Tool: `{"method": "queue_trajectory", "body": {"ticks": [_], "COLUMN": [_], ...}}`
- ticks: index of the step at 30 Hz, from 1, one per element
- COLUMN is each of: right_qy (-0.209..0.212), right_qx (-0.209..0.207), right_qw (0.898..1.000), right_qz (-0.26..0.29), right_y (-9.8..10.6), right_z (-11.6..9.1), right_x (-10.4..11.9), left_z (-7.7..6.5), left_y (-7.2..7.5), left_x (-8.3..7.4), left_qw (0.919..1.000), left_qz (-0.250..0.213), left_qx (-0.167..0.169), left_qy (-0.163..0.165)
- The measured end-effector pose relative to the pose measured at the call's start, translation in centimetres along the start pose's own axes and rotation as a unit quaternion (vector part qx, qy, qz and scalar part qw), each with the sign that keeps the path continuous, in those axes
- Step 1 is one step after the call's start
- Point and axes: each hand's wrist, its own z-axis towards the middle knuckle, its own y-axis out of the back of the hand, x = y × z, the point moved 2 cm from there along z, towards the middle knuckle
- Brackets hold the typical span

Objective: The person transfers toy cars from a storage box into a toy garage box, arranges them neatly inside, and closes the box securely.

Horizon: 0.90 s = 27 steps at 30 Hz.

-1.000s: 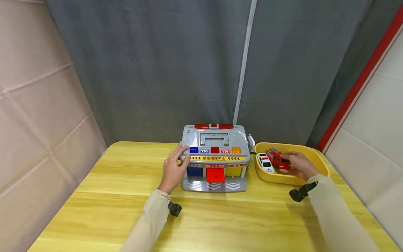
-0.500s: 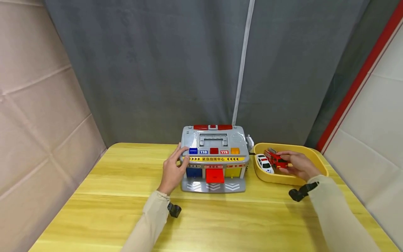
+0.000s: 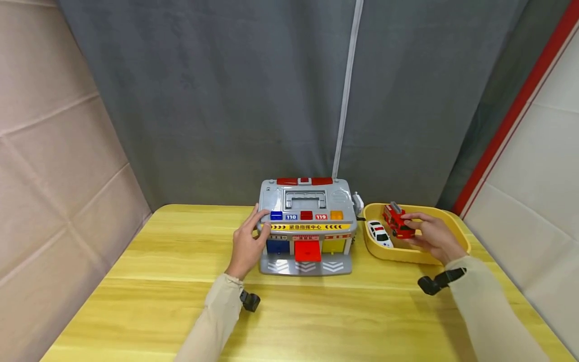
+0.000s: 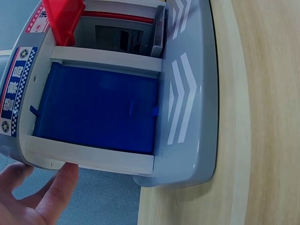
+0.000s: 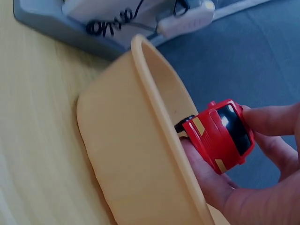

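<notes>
A grey toy emergency station (image 3: 305, 227) stands on the table, its red door (image 3: 307, 250) swung up and its blue door (image 4: 96, 110) down. My left hand (image 3: 246, 247) rests against the station's left side, fingertips touching the wall in the left wrist view. To the right, my right hand (image 3: 435, 236) pinches a red toy fire truck (image 3: 399, 221) between thumb and fingers, tilted above the yellow basin (image 3: 398, 257). The truck's dark windscreen (image 5: 234, 129) faces the right wrist camera. A white toy police car (image 3: 379, 234) lies inside the basin.
On the station's right side hangs a white handset (image 3: 358, 203) with a black coiled cord (image 5: 110, 23), close to the basin. A grey curtain (image 3: 217, 110) stands behind the wooden table (image 3: 190, 261). White padded panels (image 3: 538, 176) flank the right.
My right hand has lifted the fire truck slightly from the basin and tilted it. The police car stays in the basin. My left hand keeps its place on the station.
</notes>
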Motion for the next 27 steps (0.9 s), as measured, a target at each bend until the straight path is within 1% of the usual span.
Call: {"method": "queue_trajectory", "body": {"ticks": [5, 10, 13, 17, 21, 27], "right_qy": [0.009, 0.044, 0.058, 0.066, 0.086, 0.106], "right_qx": [-0.002, -0.015, -0.026, -0.041, -0.043, -0.047], "right_qw": [0.999, 0.996, 0.995, 0.993, 0.989, 0.985], "right_qz": [0.042, 0.072, 0.082, 0.093, 0.114, 0.129], "right_y": [-0.2, -0.8, -1.4, -2.3, -3.1, -4.8], "right_z": [-1.4, -2.6, -3.2, -3.9, -4.8, -6.1], "right_x": [-0.2, -0.7, -1.1, -1.5, -1.8, -2.6], "left_z": [-0.1, -0.1, 0.0, 0.1, 0.1, 0.1], "left_y": [-0.2, -0.2, -0.2, -0.2, -0.2, 0.0], "left_x": [0.1, -0.1, 0.0, 0.0, -0.1, 0.0], "left_qw": [1.0, 1.0, 1.0, 1.0, 1.0, 1.0], "left_qz": [0.006, 0.001, 0.003, 0.004, 0.005, 0.002], "left_qx": [0.002, 0.003, 0.003, 0.004, 0.007, 0.005], "left_qy": [-0.001, -0.001, 0.001, 0.003, 0.002, 0.001]}}
